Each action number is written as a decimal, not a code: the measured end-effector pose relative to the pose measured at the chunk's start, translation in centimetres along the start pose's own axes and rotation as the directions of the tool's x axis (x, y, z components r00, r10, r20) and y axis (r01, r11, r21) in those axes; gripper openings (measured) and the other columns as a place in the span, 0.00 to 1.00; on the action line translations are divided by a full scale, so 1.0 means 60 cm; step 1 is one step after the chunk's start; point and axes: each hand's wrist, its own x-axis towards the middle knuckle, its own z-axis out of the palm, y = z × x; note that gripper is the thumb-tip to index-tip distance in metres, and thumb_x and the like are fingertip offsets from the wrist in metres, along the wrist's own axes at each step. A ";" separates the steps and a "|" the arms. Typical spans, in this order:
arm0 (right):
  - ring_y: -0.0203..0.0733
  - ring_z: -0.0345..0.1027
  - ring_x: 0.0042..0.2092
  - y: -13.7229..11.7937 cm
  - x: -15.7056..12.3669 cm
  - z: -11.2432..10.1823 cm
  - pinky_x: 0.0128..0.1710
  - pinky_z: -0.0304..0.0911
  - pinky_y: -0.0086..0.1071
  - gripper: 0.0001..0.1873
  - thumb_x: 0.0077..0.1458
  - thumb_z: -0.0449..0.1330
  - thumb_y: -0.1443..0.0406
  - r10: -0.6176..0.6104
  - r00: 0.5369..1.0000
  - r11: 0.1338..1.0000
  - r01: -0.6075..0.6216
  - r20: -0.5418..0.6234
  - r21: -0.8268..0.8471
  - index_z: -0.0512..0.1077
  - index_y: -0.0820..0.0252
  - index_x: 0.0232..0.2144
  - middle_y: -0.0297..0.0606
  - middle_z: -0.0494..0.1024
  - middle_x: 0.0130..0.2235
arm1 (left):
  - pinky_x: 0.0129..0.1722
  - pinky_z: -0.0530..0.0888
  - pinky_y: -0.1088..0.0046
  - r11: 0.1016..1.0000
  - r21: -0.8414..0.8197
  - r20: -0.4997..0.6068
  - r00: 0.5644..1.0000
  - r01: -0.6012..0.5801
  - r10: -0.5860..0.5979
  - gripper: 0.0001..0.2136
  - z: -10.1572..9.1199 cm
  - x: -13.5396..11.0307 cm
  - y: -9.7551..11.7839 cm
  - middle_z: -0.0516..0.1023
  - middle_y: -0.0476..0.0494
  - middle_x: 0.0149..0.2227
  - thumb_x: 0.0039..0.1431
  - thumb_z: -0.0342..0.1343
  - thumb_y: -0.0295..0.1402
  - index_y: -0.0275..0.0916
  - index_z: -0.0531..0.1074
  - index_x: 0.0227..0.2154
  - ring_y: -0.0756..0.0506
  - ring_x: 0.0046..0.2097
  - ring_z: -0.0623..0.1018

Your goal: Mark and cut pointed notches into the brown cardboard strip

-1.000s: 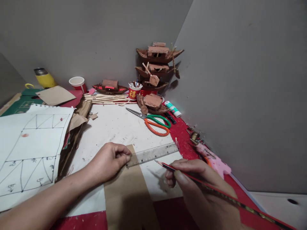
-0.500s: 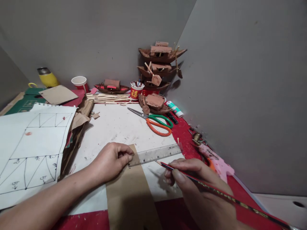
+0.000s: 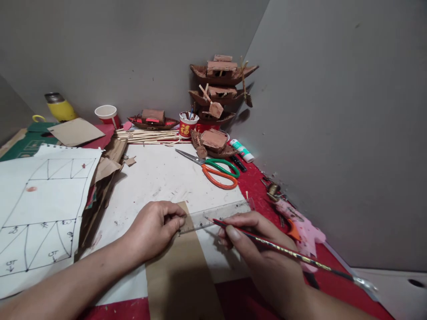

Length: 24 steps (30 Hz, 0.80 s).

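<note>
My left hand grips the left end of a clear plastic ruler between thumb and fingers. That end lies across a tan strip of cardboard; the rest reaches right over white paper. In my right hand is a red and black pencil, held as for writing. Its tip is over the ruler, just right of the strip's edge; whether it touches, I cannot tell. Beyond the ruler lie scissors with one green and one orange handle.
A truss drawing on paper covers cardboard pieces at left. Along the back are thin sticks, paper cups, a yellow bottle and stacked model boats. At right, a pink glue gun lies beside the grey wall.
My right hand has moved left with the pencil, bringing its tip closer to the cardboard strip. My left hand stays on the ruler. The view has shifted slightly.
</note>
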 end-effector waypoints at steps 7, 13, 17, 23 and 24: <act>0.36 0.73 0.28 0.000 -0.003 -0.007 0.27 0.69 0.25 0.04 0.59 0.61 0.66 -0.029 0.999 0.999 0.030 0.033 -0.030 0.76 0.53 0.32 0.30 0.78 0.26 | 0.37 0.69 0.70 1.000 -0.010 0.023 1.000 0.011 -0.011 0.09 -0.001 0.001 -0.001 0.81 0.44 0.33 0.58 0.52 0.30 0.38 0.78 0.31 0.45 0.35 0.76; 0.39 0.73 0.31 0.019 -0.017 -0.007 0.30 0.68 0.28 0.04 0.62 0.58 0.64 0.007 0.974 1.000 -0.003 0.225 -0.021 0.74 0.54 0.36 0.33 0.78 0.30 | 0.39 0.69 0.69 1.000 -0.016 0.016 1.000 -0.005 0.005 0.09 0.000 0.001 -0.003 0.81 0.44 0.34 0.58 0.53 0.30 0.40 0.78 0.32 0.44 0.37 0.77; 0.40 0.72 0.31 0.027 -0.021 0.005 0.29 0.65 0.29 0.06 0.63 0.56 0.63 0.037 0.916 0.997 -0.005 0.401 -0.080 0.73 0.54 0.36 0.33 0.78 0.30 | 0.39 0.69 0.69 0.999 -0.017 0.020 0.999 -0.031 0.031 0.08 0.001 0.001 -0.005 0.81 0.45 0.34 0.58 0.52 0.29 0.40 0.78 0.32 0.44 0.37 0.77; 0.37 0.71 0.29 0.024 -0.010 0.024 0.28 0.63 0.28 0.06 0.62 0.55 0.67 0.018 0.885 0.990 0.048 0.466 -0.129 0.73 0.54 0.37 0.31 0.78 0.30 | 0.38 0.68 0.71 0.998 -0.014 0.043 0.997 -0.058 0.058 0.08 0.000 0.001 -0.008 0.80 0.48 0.32 0.58 0.52 0.28 0.40 0.77 0.31 0.46 0.35 0.77; 0.37 0.71 0.29 0.023 -0.009 0.025 0.28 0.62 0.28 0.07 0.61 0.55 0.67 0.018 0.885 0.989 0.053 0.465 -0.138 0.73 0.55 0.37 0.31 0.77 0.30 | 0.38 0.68 0.71 0.998 -0.014 0.044 0.997 -0.060 0.060 0.08 0.000 0.002 -0.008 0.80 0.48 0.32 0.58 0.51 0.29 0.40 0.76 0.31 0.47 0.35 0.76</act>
